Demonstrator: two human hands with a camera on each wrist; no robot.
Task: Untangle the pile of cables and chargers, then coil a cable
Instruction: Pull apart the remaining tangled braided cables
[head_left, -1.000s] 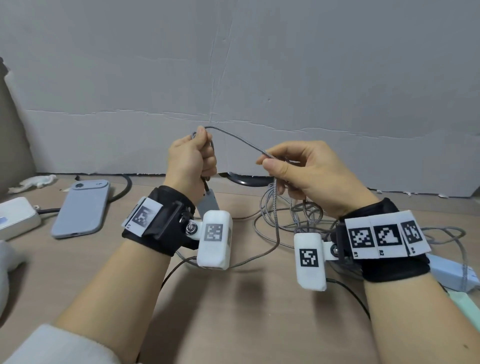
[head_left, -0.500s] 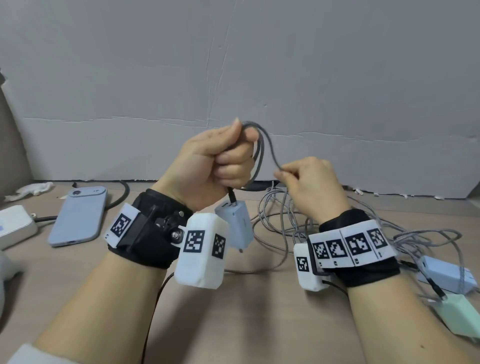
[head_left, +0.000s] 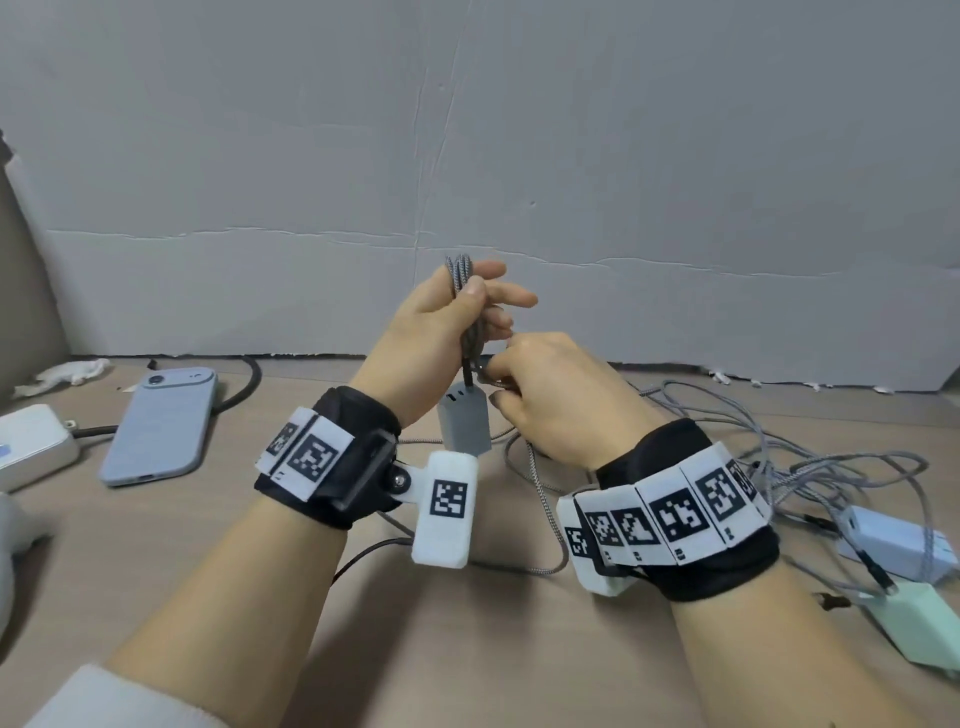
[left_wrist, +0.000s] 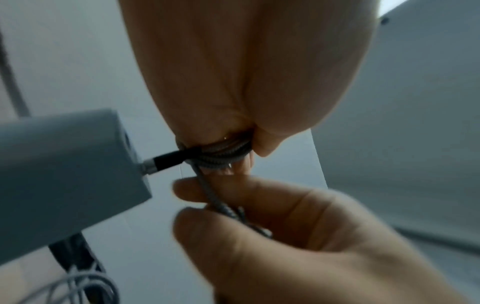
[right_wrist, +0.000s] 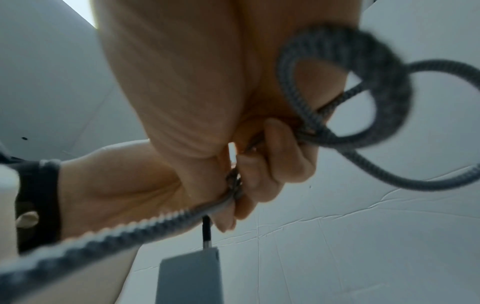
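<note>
Several folds of the cable (head_left: 464, 291) sit bunched in my left hand (head_left: 441, 332) above the tabletop (head_left: 260, 545), charger (head_left: 464, 423) dangling — my right hand (head_left: 550, 400) pinches the free strand beside it, apparently feeding the next loop.

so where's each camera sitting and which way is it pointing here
Head: worn on the head, looking forward and down at the table; both forearms, left hand and right hand show.
Left wrist: under the left palm, looking along it; right hand's fingers show.
Right wrist: under the right palm, facing the left hand.
Shared: all three show the braided cable and grey charger.
</note>
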